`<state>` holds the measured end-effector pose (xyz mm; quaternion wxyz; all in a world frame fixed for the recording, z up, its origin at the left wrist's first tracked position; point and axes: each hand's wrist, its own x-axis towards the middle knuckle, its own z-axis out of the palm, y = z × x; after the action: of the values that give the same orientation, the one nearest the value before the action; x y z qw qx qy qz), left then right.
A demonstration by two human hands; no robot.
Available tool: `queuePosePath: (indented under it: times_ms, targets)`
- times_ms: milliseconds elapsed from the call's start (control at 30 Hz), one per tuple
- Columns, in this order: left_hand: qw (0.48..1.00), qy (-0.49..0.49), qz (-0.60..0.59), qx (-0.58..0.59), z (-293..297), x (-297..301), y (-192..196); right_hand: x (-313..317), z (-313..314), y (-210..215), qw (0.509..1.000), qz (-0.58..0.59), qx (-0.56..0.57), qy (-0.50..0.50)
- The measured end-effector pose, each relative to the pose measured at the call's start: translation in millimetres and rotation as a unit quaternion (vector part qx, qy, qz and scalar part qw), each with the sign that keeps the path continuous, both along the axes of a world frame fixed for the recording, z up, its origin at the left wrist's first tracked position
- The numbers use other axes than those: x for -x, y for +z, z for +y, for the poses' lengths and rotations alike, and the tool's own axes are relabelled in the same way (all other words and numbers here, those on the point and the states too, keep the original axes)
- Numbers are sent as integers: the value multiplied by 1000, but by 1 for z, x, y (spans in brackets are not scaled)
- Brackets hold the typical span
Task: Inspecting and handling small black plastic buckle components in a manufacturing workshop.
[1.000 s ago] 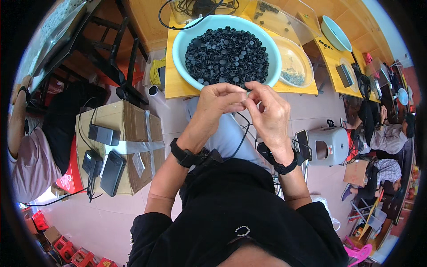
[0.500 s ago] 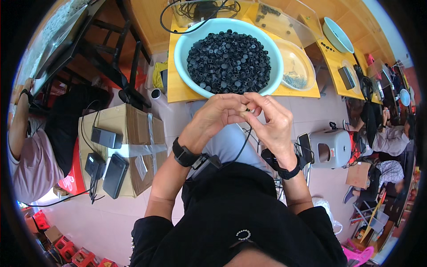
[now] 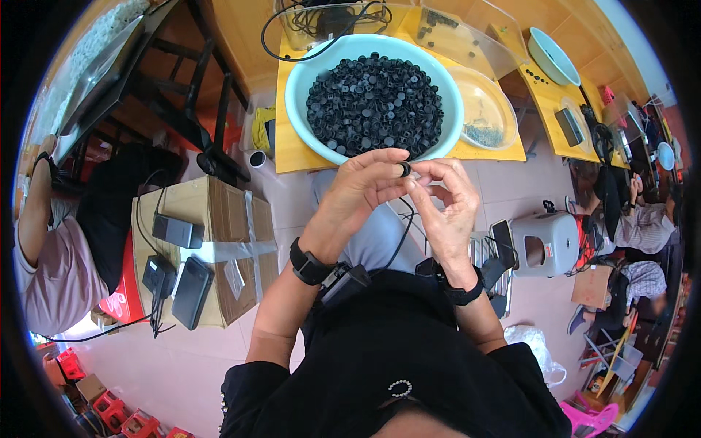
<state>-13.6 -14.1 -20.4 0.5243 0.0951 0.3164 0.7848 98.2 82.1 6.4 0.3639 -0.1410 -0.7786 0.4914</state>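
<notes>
My left hand pinches a small round black plastic cap between thumb and fingers. Close against it, the fingertips of my right hand are pressed together on a tiny pale piece, too small to name. Both hands hang just in front of the near rim of a light-blue basin, which is heaped with loose black caps. To the basin's right, a clear round tray holds many small, thin silvery pieces.
The basin stands on a yellow table. A clear bin with black cables is behind it. On the left, a cardboard box carries a power bank. A grey stool stands right. Other people sit at both sides.
The black cap now shows its round side at my left fingertips; before, the fingers mostly covered it. My right hand has opened out slightly and shifted a little lower.
</notes>
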Motion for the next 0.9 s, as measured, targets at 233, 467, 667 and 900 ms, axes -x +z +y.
queuePosePath:
  times_ms: [233, 467, 667, 900]
  targets:
    - [998, 52, 33, -10, 2, -10, -1, 2, -3, 2, 998, -20, 56, -23]
    - [994, 61, 93, 25, -4, -8, 0, 2, -3, 8, 996, -29, 85, -6]
    - [993, 62, 91, 30, -6, -5, 0, 5, -3, 11, 997, -57, 55, -2]
    - [983, 49, 166, 56, -7, -2, 0, 7, -4, 4, 997, -67, 44, -23]
